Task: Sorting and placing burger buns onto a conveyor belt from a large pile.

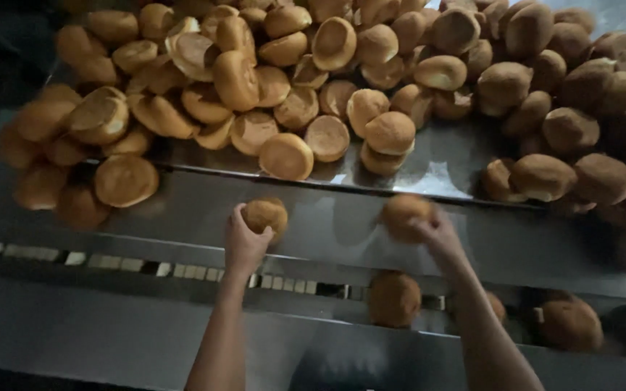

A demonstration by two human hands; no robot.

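My left hand (241, 241) grips a round golden bun (266, 214) over the sloped steel chute (182, 206). Over to the right, my right hand (437, 233) is closed on a second bun (402, 214), which is blurred. Both hands are just below the edge of a steel table (443, 163) heaped with a big pile of buns (313, 65). Below my hands, a bun (394, 299) lies in a narrow conveyor channel (110, 262), with other buns (571, 325) in the channel farther right.
The bun pile spreads across the whole top, spilling over the left edge near a loose bun (124, 180). A flat steel ledge (96, 329) runs along the near side below the channel.
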